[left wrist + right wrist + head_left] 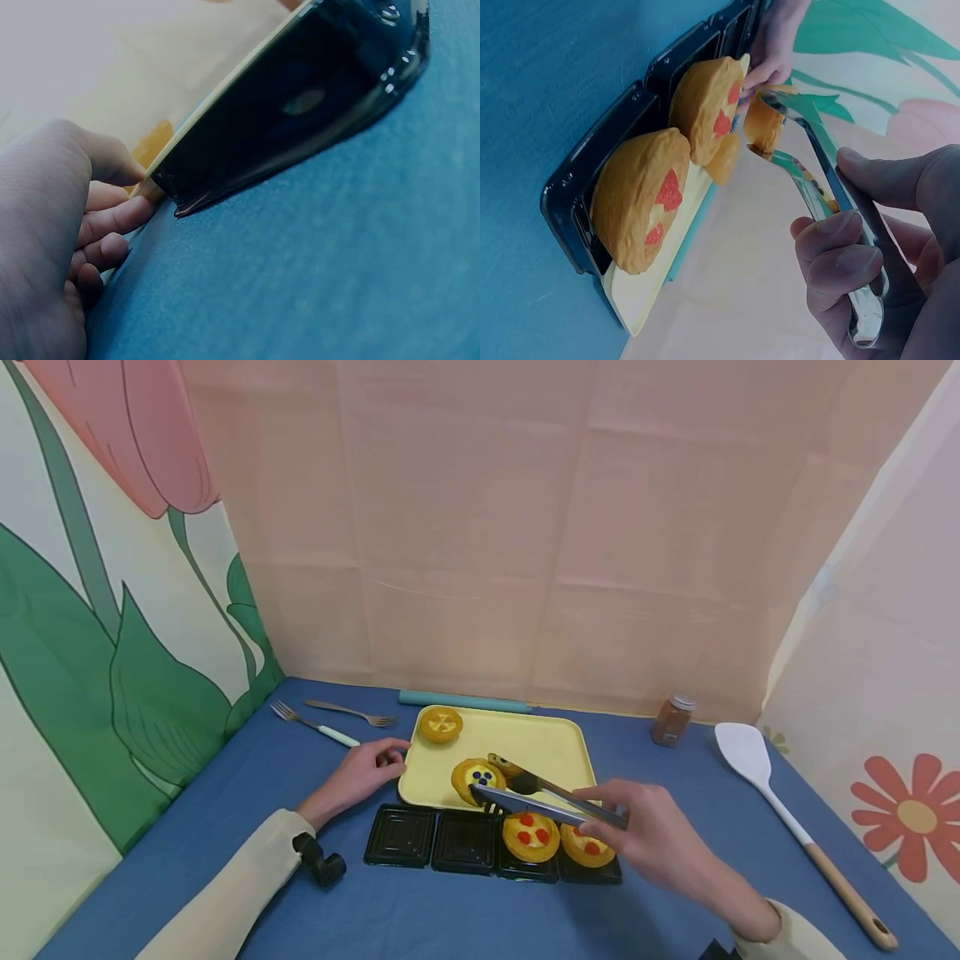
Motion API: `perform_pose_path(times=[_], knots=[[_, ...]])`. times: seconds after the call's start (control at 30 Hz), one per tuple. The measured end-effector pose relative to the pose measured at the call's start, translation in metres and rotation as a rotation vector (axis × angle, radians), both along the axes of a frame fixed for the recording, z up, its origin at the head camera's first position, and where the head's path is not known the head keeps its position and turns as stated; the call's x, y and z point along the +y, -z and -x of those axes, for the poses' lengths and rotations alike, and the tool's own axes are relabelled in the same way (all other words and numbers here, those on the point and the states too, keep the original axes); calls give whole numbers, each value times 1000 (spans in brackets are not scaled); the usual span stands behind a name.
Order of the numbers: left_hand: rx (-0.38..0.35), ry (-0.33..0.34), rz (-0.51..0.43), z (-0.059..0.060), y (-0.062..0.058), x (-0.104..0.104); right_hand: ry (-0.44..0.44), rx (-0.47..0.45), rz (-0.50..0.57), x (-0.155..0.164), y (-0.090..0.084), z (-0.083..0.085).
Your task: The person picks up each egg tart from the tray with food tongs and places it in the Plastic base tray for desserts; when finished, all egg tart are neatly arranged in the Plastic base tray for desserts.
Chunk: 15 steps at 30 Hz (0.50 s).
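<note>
My right hand (652,825) grips metal tongs (551,812), thumb on one arm and fingers curled round the other. The tong tips stand on either side of an egg tart with blue berries (467,768) at the front of a yellow tray (536,735); in the right wrist view this tart (763,126) sits between the tips. My left hand (372,772) pinches the tray's left rim between thumb and fingers, seen close in the left wrist view. A tart with a pale cross pattern (441,725) lies at the tray's back left corner.
Before the tray stands a black four-part container (401,837); two tarts with red pieces (531,842) fill its right compartments. Two forks (337,737) lie left, a teal rod (465,700) behind. A spice jar (673,720) and a white spatula (750,760) are at right.
</note>
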<state>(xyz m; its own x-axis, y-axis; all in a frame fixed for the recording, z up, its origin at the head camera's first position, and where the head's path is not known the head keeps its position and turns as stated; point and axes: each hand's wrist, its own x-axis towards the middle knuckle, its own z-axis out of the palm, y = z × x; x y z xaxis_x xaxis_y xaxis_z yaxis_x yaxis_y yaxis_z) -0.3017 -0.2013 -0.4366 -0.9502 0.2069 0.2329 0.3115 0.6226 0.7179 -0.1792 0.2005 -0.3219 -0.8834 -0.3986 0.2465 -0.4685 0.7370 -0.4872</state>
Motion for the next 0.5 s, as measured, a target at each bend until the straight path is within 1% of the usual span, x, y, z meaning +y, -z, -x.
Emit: perform_pose_path(times=[0.2,0.37,0.5], knots=[[-7,7,-10,1,0,0,-17,-37,-9,0,2,-5],[-13,3,-11,1,0,-1,-70,-48,-17,0,4,-8],[-13,3,-8,0,0,-1,-84,-70,-29,-2,7,-9]])
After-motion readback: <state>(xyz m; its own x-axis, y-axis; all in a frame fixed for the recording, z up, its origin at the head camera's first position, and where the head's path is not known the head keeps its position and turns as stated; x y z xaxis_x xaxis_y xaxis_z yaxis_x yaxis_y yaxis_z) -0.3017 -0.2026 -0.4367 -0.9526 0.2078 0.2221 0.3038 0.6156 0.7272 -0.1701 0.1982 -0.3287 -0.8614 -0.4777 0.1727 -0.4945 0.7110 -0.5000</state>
